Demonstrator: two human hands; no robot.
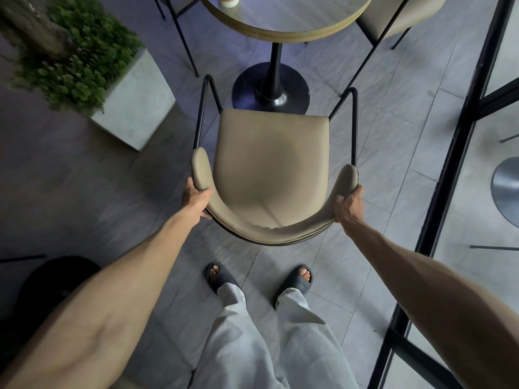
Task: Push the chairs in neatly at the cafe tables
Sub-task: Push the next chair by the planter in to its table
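Two hands grip one beige chair (269,169) by its curved backrest: left hand (196,199) clenched on the left end, right hand (348,204) clenched on the right end. Chair stands on grey floor tiles (379,141), seat facing one round table (283,21), its front edge near the black pedestal base (271,89). One cup (229,0) sits on the tabletop. Two further chairs partly visible beyond: one at left (179,26), one at right (398,15). One concrete planter (134,108) stands left.

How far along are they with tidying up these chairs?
Done: nothing clearly visible. In hand: the left hand and right hand grip the backrest of a beige chair, whose seat sits outside the round table. Left: pushing it under; another chair looks angled.
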